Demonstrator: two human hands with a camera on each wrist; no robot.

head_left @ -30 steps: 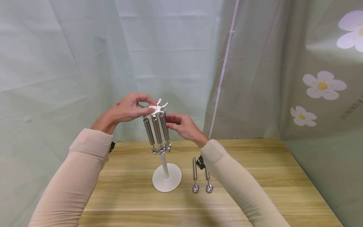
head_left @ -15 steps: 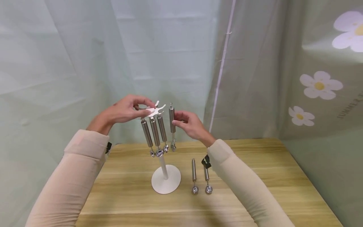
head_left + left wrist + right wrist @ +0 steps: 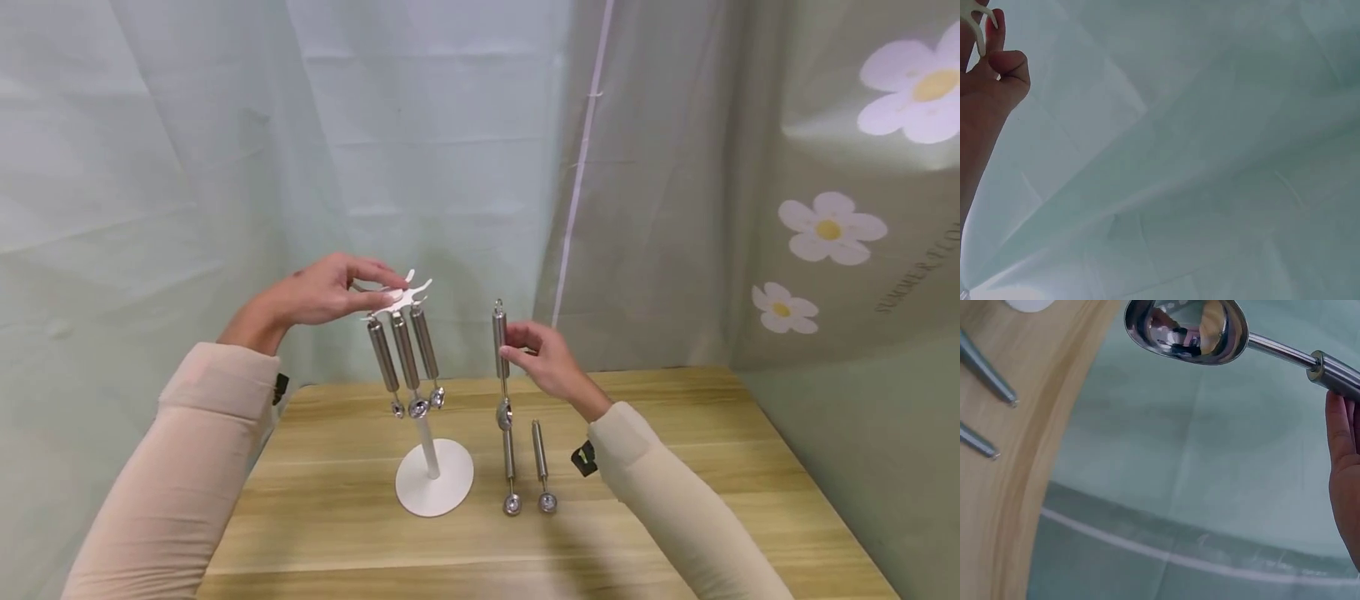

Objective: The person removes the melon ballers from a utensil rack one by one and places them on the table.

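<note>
Right hand (image 3: 551, 360) grip pinches the scoop (image 3: 501, 358) handle, bowl hanging below.

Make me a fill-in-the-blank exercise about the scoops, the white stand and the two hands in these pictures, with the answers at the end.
1. The number of scoops hanging from the white stand is ____.
2. The right hand holds one scoop by its ____.
3. The number of scoops lying on the wooden table is ____.
4. The left hand touches the stand at its ____.

Missing words: three; handle; two; top
</note>
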